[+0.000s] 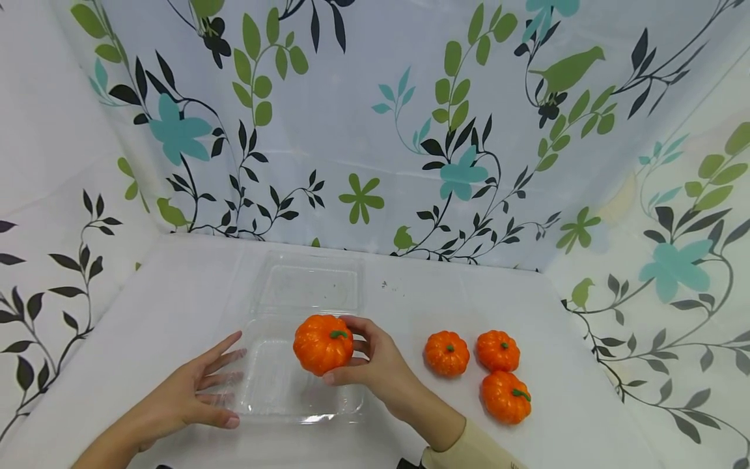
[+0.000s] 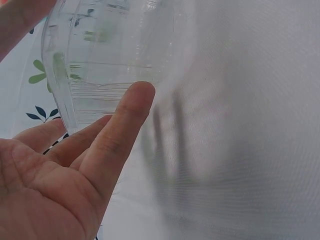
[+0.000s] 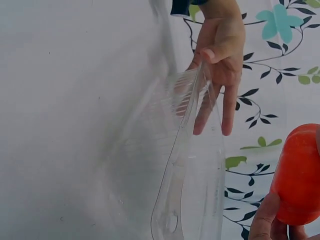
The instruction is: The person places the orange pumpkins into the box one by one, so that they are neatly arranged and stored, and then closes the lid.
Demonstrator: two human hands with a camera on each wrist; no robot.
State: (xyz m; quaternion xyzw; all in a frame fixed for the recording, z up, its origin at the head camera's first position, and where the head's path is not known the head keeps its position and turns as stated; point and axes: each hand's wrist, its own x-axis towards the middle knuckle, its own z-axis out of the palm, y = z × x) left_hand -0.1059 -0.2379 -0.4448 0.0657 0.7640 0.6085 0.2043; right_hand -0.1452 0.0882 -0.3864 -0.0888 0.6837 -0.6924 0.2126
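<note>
An orange toy pumpkin [image 1: 319,345] with a green stem is in my right hand [image 1: 377,368], fingers and thumb gripping its right side. It is held over the base of a clear plastic clamshell box [image 1: 275,391], whose lid [image 1: 307,283] lies folded back behind. My left hand [image 1: 181,400] is at the box's left wall, its fingers extended and spread. In the left wrist view, the thumb [image 2: 122,125] reaches along the transparent wall [image 2: 60,85]. The right wrist view shows the pumpkin [image 3: 299,175] above the level of the box's rim.
Several more orange pumpkins stand to the right: one pumpkin [image 1: 446,354] nearest the box, another pumpkin [image 1: 498,350] at the back, and a third pumpkin [image 1: 506,397] in front. White cloth [image 1: 410,299] covers the table. A leaf-patterned curtain [image 1: 363,130] encloses the back and sides.
</note>
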